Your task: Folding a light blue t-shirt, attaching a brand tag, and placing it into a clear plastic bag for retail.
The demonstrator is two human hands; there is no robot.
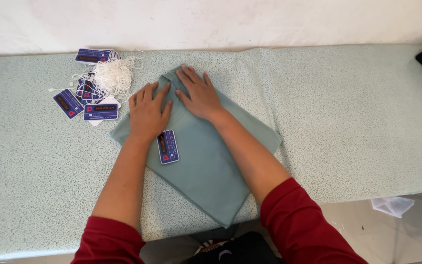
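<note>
Left hand: the left hand point(147, 111) lies flat, fingers spread, holding nothing, on the folded sage-green cotton shirt point(206, 166).
Right hand: the right hand point(199, 95) presses flat beside it, empty.
Shirt: mid-table, overhanging the near edge of the speckled green padded table point(357, 117).
Tag: 1 blue rectangular card tag point(168, 146) touches the left wrist.
Far-left corner: loose blue card tags point(86, 100), tangled white string point(115, 76).

the left hand point(147, 113) and the right hand point(199, 94) are lying flat, side by side, on a folded green shirt point(206, 161) on the table point(357, 122). a dark blue tag point(167, 146) is lying on the shirt just below the left hand. more blue tags point(89, 98) and a bundle of white strings point(115, 76) are lying near the shirt's left side.
</note>
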